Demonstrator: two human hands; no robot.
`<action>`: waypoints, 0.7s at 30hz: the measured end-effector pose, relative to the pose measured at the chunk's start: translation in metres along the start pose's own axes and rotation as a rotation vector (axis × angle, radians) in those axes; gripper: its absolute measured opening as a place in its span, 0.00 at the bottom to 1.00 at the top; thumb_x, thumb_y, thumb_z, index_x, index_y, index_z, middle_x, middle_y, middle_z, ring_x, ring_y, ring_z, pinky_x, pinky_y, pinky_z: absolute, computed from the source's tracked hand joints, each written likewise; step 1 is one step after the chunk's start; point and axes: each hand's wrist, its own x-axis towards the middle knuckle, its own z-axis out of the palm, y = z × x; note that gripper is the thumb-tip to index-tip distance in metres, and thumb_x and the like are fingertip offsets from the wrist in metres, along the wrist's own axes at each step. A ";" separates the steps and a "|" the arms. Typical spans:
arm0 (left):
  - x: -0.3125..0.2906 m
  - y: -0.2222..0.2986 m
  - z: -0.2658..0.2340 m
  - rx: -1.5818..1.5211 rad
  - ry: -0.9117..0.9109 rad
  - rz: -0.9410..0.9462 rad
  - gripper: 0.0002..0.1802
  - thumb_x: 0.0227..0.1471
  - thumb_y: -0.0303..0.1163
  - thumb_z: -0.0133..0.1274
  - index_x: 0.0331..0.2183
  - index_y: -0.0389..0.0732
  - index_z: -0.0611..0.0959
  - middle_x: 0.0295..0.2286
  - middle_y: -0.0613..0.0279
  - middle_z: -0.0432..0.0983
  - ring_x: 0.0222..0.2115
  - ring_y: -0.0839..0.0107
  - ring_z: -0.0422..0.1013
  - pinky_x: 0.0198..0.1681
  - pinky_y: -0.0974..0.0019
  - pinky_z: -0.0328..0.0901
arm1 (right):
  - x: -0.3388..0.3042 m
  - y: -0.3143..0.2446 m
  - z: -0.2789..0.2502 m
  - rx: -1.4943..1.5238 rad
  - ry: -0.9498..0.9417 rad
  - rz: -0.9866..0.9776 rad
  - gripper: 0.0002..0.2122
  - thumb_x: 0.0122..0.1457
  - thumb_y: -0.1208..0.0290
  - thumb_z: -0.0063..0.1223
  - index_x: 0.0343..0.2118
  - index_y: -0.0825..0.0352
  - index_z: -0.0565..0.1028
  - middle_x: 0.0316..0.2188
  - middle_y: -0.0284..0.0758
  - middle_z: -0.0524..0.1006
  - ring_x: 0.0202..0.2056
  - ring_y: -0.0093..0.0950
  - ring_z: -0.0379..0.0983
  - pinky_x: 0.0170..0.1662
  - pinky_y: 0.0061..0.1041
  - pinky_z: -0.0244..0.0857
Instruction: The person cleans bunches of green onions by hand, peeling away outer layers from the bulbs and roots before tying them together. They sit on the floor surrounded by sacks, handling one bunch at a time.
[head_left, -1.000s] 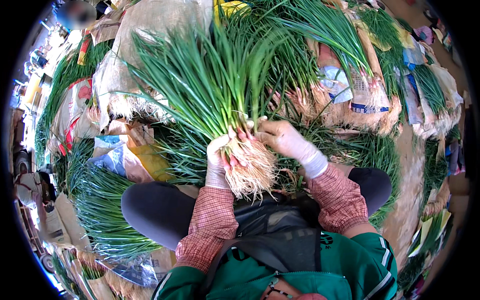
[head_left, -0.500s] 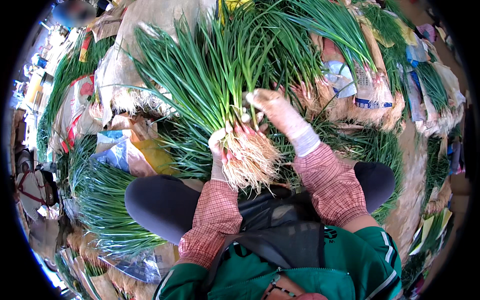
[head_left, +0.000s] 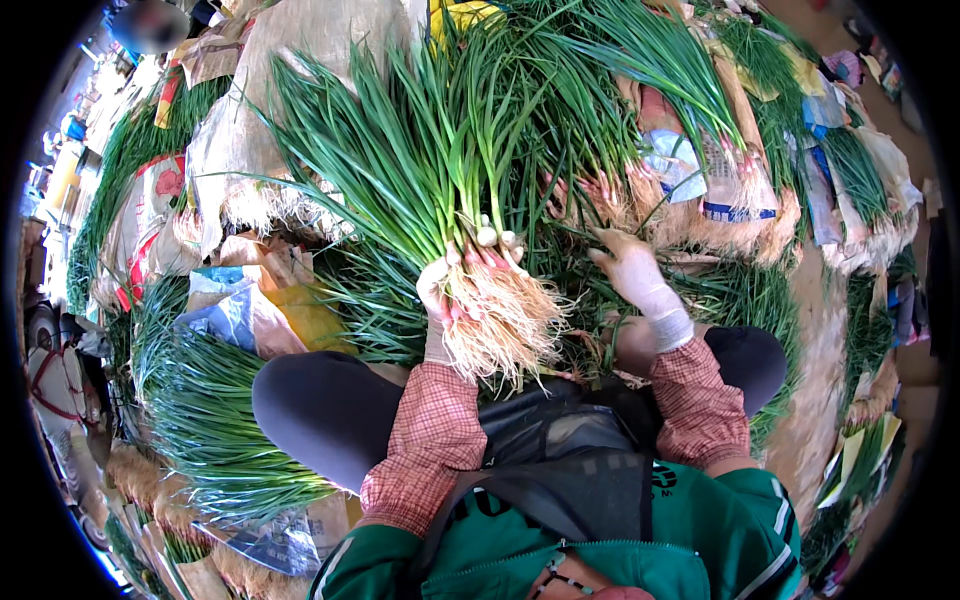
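Note:
A thick bunch of spring onions point(head_left: 440, 200) is gripped near its bulbs by my left hand point(head_left: 434, 290), in a pale glove. Its pale, stringy roots point(head_left: 500, 325) hang toward my lap, and the green leaves fan out away from me. Small white bulbs show on its right side. Apart from the bunch, my gloved right hand point(head_left: 633, 272) is over loose greens to the right, fingertips a little apart and nothing visible between them. Checked sleeve covers reach up both forearms.
More spring onions point(head_left: 590, 130) lie beyond the bunch, roots toward me. A large pile point(head_left: 220, 420) lies by my left knee point(head_left: 325, 415), beside a blue and yellow plastic sack point(head_left: 250, 310). At the right, wrapped bundles point(head_left: 745, 180) lie in rows.
My right hand has moved away from the bunch, to the right and toward me, and its fingers have come off the stems. My left hand keeps its grip in nearly the same place.

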 end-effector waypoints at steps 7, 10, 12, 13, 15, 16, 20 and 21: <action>-0.006 0.003 -0.018 0.237 0.217 -0.079 0.34 0.48 0.41 0.45 0.52 0.27 0.66 0.43 0.39 0.70 0.51 0.46 0.63 0.60 0.45 0.50 | 0.062 -0.089 -0.025 1.024 -0.047 0.180 0.10 0.59 0.69 0.50 0.40 0.67 0.76 0.33 0.37 0.77 0.35 0.25 0.74 0.44 0.23 0.68; -0.004 0.001 -0.024 0.041 0.129 0.001 0.34 0.46 0.40 0.47 0.53 0.32 0.65 0.44 0.46 0.70 0.51 0.50 0.62 0.58 0.44 0.51 | 0.046 -0.018 -0.089 1.347 0.078 0.258 0.14 0.58 0.78 0.45 0.47 0.67 0.73 0.33 0.38 0.77 0.34 0.26 0.74 0.42 0.27 0.71; 0.000 0.002 -0.021 0.052 0.145 -0.013 0.32 0.45 0.38 0.48 0.51 0.32 0.66 0.40 0.52 0.68 0.42 0.57 0.65 0.53 0.47 0.56 | 0.003 0.037 -0.154 1.568 0.228 0.290 0.15 0.58 0.75 0.47 0.48 0.68 0.71 0.36 0.36 0.76 0.37 0.27 0.74 0.42 0.28 0.70; 0.003 -0.001 -0.012 0.086 0.092 0.001 0.33 0.45 0.38 0.48 0.52 0.34 0.64 0.38 0.57 0.67 0.39 0.61 0.64 0.49 0.54 0.57 | -0.021 0.071 -0.178 1.385 0.349 0.340 0.16 0.59 0.72 0.48 0.49 0.69 0.69 0.37 0.35 0.76 0.39 0.27 0.74 0.42 0.28 0.69; 0.002 0.012 -0.008 0.171 0.003 0.000 0.34 0.46 0.39 0.50 0.52 0.34 0.62 0.35 0.62 0.65 0.36 0.68 0.63 0.49 0.59 0.56 | -0.064 0.088 -0.217 1.301 0.470 0.380 0.19 0.59 0.71 0.49 0.53 0.69 0.67 0.39 0.36 0.75 0.40 0.27 0.73 0.45 0.28 0.68; 0.005 0.016 -0.006 0.207 -0.047 0.007 0.35 0.46 0.40 0.51 0.52 0.34 0.61 0.34 0.64 0.64 0.35 0.71 0.63 0.49 0.61 0.56 | -0.089 0.096 -0.234 1.209 0.571 0.429 0.20 0.60 0.69 0.47 0.54 0.71 0.66 0.44 0.39 0.74 0.44 0.29 0.73 0.49 0.30 0.67; 0.013 0.017 0.018 0.113 -0.120 -0.062 0.31 0.54 0.45 0.46 0.52 0.34 0.61 0.28 0.70 0.58 0.29 0.75 0.58 0.45 0.61 0.58 | -0.237 0.160 -0.222 0.734 0.813 0.676 0.11 0.60 0.72 0.42 0.43 0.68 0.74 0.39 0.38 0.76 0.40 0.31 0.74 0.41 0.29 0.68; 0.016 0.014 0.026 0.133 -0.186 -0.056 0.31 0.55 0.46 0.46 0.52 0.33 0.61 0.28 0.70 0.58 0.28 0.75 0.57 0.44 0.61 0.58 | -0.267 0.184 -0.210 -0.039 0.395 0.819 0.09 0.58 0.74 0.43 0.38 0.66 0.75 0.33 0.39 0.76 0.36 0.32 0.74 0.38 0.31 0.68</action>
